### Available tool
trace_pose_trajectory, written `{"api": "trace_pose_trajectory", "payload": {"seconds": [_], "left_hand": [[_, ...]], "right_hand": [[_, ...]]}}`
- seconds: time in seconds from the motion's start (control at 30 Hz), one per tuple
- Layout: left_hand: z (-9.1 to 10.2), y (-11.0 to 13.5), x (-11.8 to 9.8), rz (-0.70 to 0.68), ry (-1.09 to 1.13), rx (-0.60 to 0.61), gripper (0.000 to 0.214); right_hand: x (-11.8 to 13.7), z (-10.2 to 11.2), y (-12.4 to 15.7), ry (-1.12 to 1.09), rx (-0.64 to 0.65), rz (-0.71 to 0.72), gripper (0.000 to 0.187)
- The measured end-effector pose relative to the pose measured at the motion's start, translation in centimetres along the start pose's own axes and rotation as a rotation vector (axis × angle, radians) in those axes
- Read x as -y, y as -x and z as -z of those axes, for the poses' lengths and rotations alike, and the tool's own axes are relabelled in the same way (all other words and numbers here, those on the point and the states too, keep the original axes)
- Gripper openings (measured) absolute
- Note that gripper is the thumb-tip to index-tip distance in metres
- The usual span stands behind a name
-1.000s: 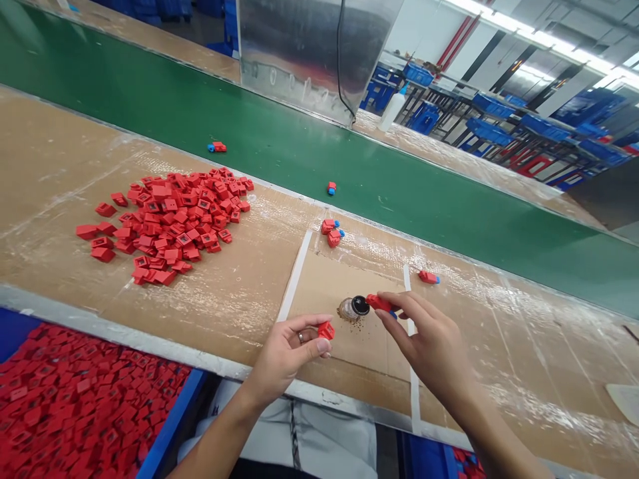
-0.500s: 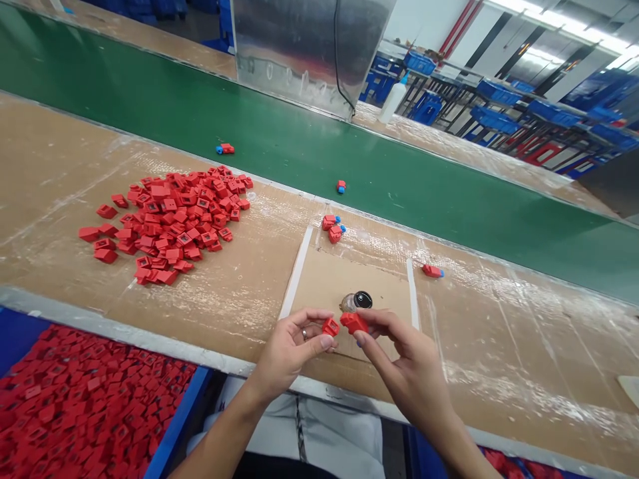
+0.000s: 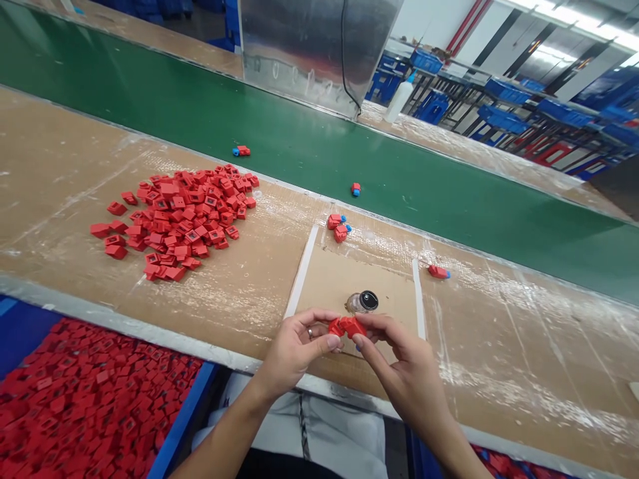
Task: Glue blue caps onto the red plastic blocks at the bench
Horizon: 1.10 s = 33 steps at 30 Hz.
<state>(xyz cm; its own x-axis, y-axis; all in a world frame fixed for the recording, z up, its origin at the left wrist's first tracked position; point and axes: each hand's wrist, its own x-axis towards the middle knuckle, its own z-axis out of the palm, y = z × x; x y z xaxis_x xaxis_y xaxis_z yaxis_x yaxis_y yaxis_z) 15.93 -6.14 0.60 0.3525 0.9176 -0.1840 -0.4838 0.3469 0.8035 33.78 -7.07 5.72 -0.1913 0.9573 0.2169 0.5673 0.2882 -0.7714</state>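
Observation:
Between thumb and fingers, my left hand [image 3: 298, 342] pinches a small red plastic block [image 3: 335, 327]. My right hand [image 3: 394, 346] grips another red plastic piece [image 3: 353, 326], with a bit of blue showing by the thumb. The two pieces touch each other over the near edge of a cardboard sheet [image 3: 324, 279]. Just beyond my fingers stands a small clear jar [image 3: 353, 303] beside a round black lid [image 3: 369, 300]. Two red pieces with blue ends [image 3: 341, 232] lie at the far edge of the sheet.
A heap of red blocks [image 3: 187, 213] lies to the left on the bench. Below it, a blue bin [image 3: 174, 419] is full of red blocks. A green conveyor belt [image 3: 294, 159] crosses behind, carrying two red-and-blue pieces. Another such piece [image 3: 438, 271] lies to the right.
My hands have come together, so the two red pieces, apart before, now touch. The red-and-blue pieces on the belt have shifted slightly right; the whole view has also shifted a little.

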Motion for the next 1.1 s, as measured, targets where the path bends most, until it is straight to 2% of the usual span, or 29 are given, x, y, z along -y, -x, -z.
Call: {"api": "trace_pose_trajectory", "payload": {"seconds": [0.33,0.6,0.97,1.1], "left_hand": [[0.3,0.0,0.4,-0.009,-0.032,-0.037,0.032],[-0.2,0.0,-0.3,0.062,-0.047,-0.008,0.03],[0.1,-0.1,-0.5,0.071,-0.154,0.028,0.03],[-0.1,-0.1,0.0,0.025,-0.22,-0.018,0.032]], "right_hand": [[0.0,-0.3,0.2,-0.02,0.057,0.065,0.007],[-0.6,-0.6,0.8,-0.076,0.162,0.013,0.015],[-0.5,-1.3,1.2,-0.052,0.132,0.031,0.02],[-0.8,-2.5,1.4,-0.051,0.017,0.018,0.02]]}}
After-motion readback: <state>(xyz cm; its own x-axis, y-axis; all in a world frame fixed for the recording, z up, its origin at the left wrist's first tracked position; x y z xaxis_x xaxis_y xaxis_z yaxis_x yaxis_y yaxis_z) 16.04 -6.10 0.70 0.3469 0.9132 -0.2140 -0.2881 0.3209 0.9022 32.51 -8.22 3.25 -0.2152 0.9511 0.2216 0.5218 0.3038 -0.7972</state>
